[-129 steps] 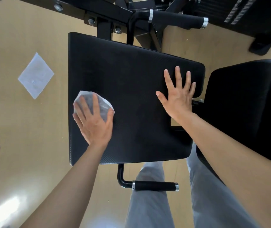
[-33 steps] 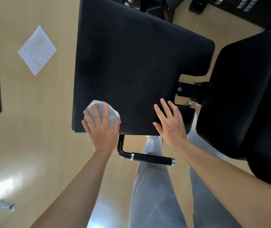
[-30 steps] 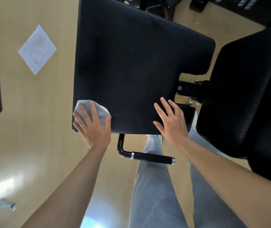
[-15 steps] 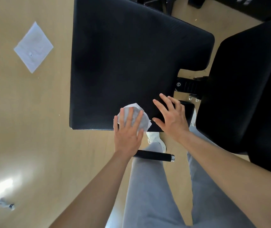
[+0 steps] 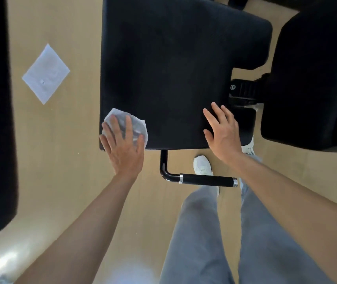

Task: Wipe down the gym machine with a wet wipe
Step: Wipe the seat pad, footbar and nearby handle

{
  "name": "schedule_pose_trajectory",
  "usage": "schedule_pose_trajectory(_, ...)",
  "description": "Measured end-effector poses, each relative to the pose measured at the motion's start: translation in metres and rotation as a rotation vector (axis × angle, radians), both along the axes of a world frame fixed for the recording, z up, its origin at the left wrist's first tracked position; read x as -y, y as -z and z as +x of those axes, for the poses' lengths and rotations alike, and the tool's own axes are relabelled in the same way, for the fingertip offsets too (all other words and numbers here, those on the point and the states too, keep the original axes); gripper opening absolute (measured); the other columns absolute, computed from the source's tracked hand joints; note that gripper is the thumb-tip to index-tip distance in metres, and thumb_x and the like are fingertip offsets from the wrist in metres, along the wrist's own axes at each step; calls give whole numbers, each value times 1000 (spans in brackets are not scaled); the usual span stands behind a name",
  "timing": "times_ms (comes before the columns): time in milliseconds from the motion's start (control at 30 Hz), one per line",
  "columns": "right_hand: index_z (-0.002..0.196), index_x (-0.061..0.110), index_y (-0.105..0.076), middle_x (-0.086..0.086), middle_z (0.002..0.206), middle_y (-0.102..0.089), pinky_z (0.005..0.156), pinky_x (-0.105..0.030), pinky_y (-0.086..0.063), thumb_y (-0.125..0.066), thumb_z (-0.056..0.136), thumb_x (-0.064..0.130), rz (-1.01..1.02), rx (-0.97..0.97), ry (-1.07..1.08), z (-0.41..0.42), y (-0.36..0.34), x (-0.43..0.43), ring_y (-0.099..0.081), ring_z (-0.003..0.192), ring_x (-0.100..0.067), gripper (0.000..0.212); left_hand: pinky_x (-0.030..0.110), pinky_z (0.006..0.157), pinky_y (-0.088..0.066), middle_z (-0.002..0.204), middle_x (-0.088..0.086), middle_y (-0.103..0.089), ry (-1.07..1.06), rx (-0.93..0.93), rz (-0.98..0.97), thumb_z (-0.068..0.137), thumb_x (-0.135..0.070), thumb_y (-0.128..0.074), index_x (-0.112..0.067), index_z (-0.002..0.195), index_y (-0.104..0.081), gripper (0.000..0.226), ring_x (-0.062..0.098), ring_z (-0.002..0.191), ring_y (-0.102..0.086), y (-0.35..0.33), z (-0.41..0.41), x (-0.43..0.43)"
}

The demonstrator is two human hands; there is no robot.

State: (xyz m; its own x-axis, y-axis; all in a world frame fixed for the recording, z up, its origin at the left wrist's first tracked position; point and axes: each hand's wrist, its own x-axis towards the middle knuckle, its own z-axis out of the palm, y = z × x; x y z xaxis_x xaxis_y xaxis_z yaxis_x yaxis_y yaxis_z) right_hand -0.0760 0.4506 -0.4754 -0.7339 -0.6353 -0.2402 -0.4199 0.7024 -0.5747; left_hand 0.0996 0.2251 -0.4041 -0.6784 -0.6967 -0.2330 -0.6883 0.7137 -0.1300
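No text, label, brand or number can be read on the gym machine [image 5: 173, 68]. The white sheet [image 5: 45, 73] on the floor [image 5: 71, 181] at ten o'clock bears a small mark, too faint to tell.

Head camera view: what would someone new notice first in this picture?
The big black padded seat fills the upper middle. At its near left corner the left hand presses a crumpled white wet wipe flat, and the right hand rests open near the right corner. A white square sheet lies on the wooden floor to the left.
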Motion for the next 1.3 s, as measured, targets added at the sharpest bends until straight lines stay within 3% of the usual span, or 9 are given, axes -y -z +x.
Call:
schedule_pose_trajectory(133, 150, 19, -47, -8, 161, -37, 112, -52, -39, -70, 92, 16, -7, -7, 18, 8, 2, -4, -32, 147, -32, 63, 60, 126, -8, 172, 8, -3, 240, 27, 26, 109, -41, -35, -29, 164, -13, 60, 39, 158, -2, 11, 5, -23)
schedule_pose_trajectory(267, 149, 19, -49, -8, 159, -41, 107, -50, -43, -71, 92, 18, -28, -41, 22, 12, 5, -11, -36, 144, -32, 61, 58, 126, -3, 173, 7, -3, 274, 23, 6, 108, -48, -28, -32, 164, -13, 60, 39, 158, 0, 19, -9, -25)
schedule_pose_trajectory(467, 132, 16, -61, -10, 138, -57, 96, -51, -48, -74, 88, 29, -23, -116, 77, -1, 3, 1, -49, 125, -33, 48, 64, 122, -12, 171, 18, -5, -170, -18, -97, 103, -59, -26, -24, 164, -8, 73, 51, 153, -10, 19, -57, 12)
schedule_pose_trajectory(567, 137, 14, -57, -11, 144, -52, 106, -51, -43, -70, 90, 35, -34, -122, 49, -5, 1, 12, -45, 134, -34, 53, 60, 121, -13, 171, 18, -2, -364, -43, -46, 103, -58, -28, -22, 164, -5, 75, 46, 154, -11, 12, -75, 29)
schedule_pose_trajectory(733, 151, 16, -43, -12, 162, -34, 122, -55, -26, -63, 94, 48, -42, -126, -78, -19, 2, 29, -26, 151, -37, 68, 56, 119, -22, 169, 17, -10, -385, -71, -69, 103, -58, -31, -23, 164, -4, 75, 41, 151, -21, 7, -92, 35)
schedule_pose_trajectory(1067, 160, 20, -25, -9, 169, -15, 126, -54, -15, -52, 96, 60, 29, -110, -85, -80, 0, 49, -9, 156, -36, 80, 53, 111, -28, 159, 12, -37, -647, -201, -78, 100, -67, -29, -29, 161, -17, 72, 37, 138, -41, 9, -152, 77)
schedule_pose_trajectory(1300, 161, 24, -19, -7, 170, -10, 126, -54, -12, -49, 97, 61, 79, -85, -61, -122, 1, 63, -5, 157, -32, 80, 54, 111, -27, 155, 12, -40, -700, -223, -131, 101, -63, -25, -26, 159, -22, 70, 37, 137, -41, 14, -204, 96)
